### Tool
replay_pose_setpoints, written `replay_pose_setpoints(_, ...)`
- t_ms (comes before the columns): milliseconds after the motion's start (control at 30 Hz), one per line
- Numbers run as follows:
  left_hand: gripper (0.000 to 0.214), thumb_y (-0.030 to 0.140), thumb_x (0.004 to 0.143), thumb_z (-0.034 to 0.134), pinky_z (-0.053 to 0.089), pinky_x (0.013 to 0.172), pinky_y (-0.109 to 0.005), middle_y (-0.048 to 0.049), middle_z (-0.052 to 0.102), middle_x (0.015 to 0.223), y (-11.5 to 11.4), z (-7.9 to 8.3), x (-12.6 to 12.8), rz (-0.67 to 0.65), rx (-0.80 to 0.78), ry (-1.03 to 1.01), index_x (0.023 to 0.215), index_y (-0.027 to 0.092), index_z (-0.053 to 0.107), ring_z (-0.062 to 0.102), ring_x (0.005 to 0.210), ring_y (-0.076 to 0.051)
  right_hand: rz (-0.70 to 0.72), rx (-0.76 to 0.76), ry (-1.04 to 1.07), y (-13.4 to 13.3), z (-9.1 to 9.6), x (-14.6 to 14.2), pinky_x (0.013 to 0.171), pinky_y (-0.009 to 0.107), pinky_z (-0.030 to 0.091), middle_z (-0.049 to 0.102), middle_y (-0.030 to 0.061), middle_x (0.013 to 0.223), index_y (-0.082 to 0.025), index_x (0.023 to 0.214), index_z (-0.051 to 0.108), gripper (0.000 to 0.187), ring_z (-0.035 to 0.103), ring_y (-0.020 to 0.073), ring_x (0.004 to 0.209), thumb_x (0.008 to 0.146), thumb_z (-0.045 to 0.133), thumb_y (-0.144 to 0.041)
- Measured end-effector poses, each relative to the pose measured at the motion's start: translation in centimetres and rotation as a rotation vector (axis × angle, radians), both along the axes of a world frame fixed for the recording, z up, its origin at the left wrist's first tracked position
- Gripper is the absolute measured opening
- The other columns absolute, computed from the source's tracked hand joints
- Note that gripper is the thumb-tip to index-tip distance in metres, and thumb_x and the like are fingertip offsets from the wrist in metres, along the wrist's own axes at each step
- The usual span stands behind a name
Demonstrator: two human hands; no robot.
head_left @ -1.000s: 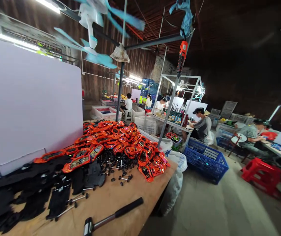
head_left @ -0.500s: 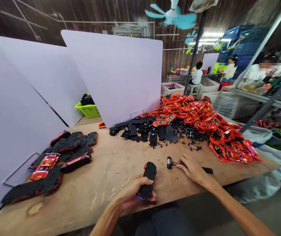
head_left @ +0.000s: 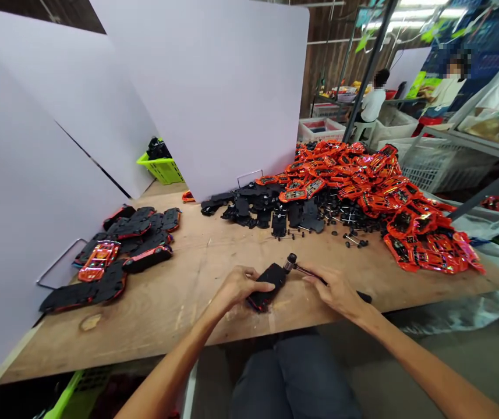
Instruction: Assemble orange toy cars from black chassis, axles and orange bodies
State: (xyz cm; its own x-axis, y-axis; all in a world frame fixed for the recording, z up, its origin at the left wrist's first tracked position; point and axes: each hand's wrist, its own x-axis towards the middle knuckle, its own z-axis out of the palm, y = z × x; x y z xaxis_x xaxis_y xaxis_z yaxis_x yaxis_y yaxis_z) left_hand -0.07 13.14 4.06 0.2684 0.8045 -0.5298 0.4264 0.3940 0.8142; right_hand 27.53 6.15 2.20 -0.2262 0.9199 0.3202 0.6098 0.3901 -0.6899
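A toy car lies underside up near the table's front edge, its black base showing and a little orange-red at its rim. My left hand is closed on its left side, thumb across the base. In my right hand, fingers wrap the handle of a small hammer. The hammer's head is at the car's far right corner; whether they touch I cannot tell. The black end of its handle sticks out beyond my right hand.
Orange-red car shells are heaped at the back right. Black bases and wheel axles lie before them. Several assembled cars sit at the left. White partition boards stand behind the table. Co-workers sit or stand farther back.
My right hand has lifted the hammer and brought its head to the car. My left hand has tilted the car to the right and set it on the table. The view has dipped.
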Motion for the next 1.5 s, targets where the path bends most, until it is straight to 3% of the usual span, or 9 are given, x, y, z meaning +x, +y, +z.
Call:
replay_pose_setpoints(200,0.037,0.050,0.064,0.084,0.039,0.056,-0.027,-0.0005,0.068,0.066,0.7,-0.7,-0.9,-0.017,0.313,0.126,0.076,0.018,0.069,0.063,0.062,-0.019,-0.109,0.067,0.096,1.5,-1.5,-3.0,0.098,0.040,0.062,0.077,0.0060,0.122,-0.028,0.135,0.071,0.039,0.074,0.0243,0.110,0.102,0.053,-0.018)
replay_pose_setpoints(433,0.043,0.036,0.097,0.049,0.049,0.091,-0.038,-0.0123,0.071,0.111,0.1,-1.5,0.0,-0.160,0.671,0.312,0.131,0.021,0.072,0.069,0.100,-0.028,-0.023,0.013,-0.103,2.6,-1.2,-3.7,0.088,0.036,0.064,0.078,0.0068,0.117,-0.028,0.138,0.068,0.051,0.077,0.0225,0.098,0.097,0.045,-0.007)
replay_pose_setpoints(567,0.042,0.032,0.094,0.053,0.048,0.099,-0.038,-0.0119,0.071,0.110,0.3,-1.9,0.5,-0.129,0.574,0.281,0.128,0.021,0.074,0.068,0.105,-0.028,0.005,0.006,-0.015,3.6,0.3,-3.2,0.095,0.037,0.062,0.078,0.0060,0.123,-0.027,0.128,0.075,0.040,0.076,0.0243,0.108,0.097,0.054,-0.012)
replay_pose_setpoints(733,0.044,0.032,0.093,0.055,0.049,0.098,-0.039,-0.0110,0.067,0.105,0.5,-1.7,0.5,-0.100,0.530,0.301,0.132,0.023,0.073,0.067,0.101,-0.027,-0.262,0.160,0.148,4.1,0.9,-3.7,0.100,0.040,0.060,0.078,0.0053,0.124,-0.028,0.124,0.077,0.034,0.074,0.0252,0.113,0.097,0.058,-0.018)
replay_pose_setpoints(867,0.044,0.032,0.093,0.055,0.049,0.099,-0.039,-0.0092,0.064,0.104,0.4,-1.7,0.5,-0.091,0.522,0.315,0.132,0.025,0.074,0.067,0.100,-0.026,-0.103,0.026,0.025,3.3,0.6,-4.4,0.089,0.035,0.064,0.081,0.0045,0.111,-0.028,0.125,0.077,0.044,0.077,0.0228,0.097,0.094,0.052,-0.010)
replay_pose_setpoints(1033,0.043,0.033,0.093,0.055,0.051,0.095,-0.037,-0.0085,0.063,0.100,0.4,-2.1,0.5,-0.065,0.518,0.295,0.131,0.023,0.074,0.066,0.097,-0.025,-0.181,0.059,0.099,1.9,0.2,-4.4,0.103,0.040,0.060,0.078,0.0041,0.121,-0.030,0.128,0.075,0.044,0.074,0.0256,0.113,0.096,0.052,-0.011)
replay_pose_setpoints(1233,0.043,0.032,0.094,0.054,0.051,0.095,-0.037,-0.0092,0.064,0.101,0.3,-2.5,0.6,-0.051,0.554,0.306,0.130,0.021,0.075,0.067,0.097,-0.025,-0.218,0.051,0.129,0.7,-0.6,-4.2,0.103,0.041,0.060,0.076,0.0030,0.127,-0.030,0.128,0.074,0.046,0.072,0.0255,0.119,0.094,0.052,-0.009)
replay_pose_setpoints(1367,0.044,0.033,0.094,0.054,0.051,0.095,-0.038,-0.0097,0.065,0.102,0.3,-2.4,0.6,-0.058,0.539,0.320,0.131,0.021,0.074,0.068,0.099,-0.027,-0.157,0.007,0.064,1.5,-0.5,-4.1,0.102,0.041,0.061,0.078,0.0027,0.123,-0.029,0.126,0.076,0.048,0.075,0.0249,0.112,0.092,0.052,-0.006)
replay_pose_setpoints(1500,0.044,0.032,0.093,0.054,0.051,0.096,-0.038,-0.0106,0.066,0.104,0.4,-2.3,0.7,-0.047,0.537,0.326,0.130,0.020,0.075,0.068,0.100,-0.027,-0.298,0.053,0.120,3.8,-0.3,-4.6,0.103,0.039,0.059,0.079,0.0030,0.121,-0.027,0.121,0.078,0.037,0.075,0.0250,0.113,0.094,0.057,-0.012)
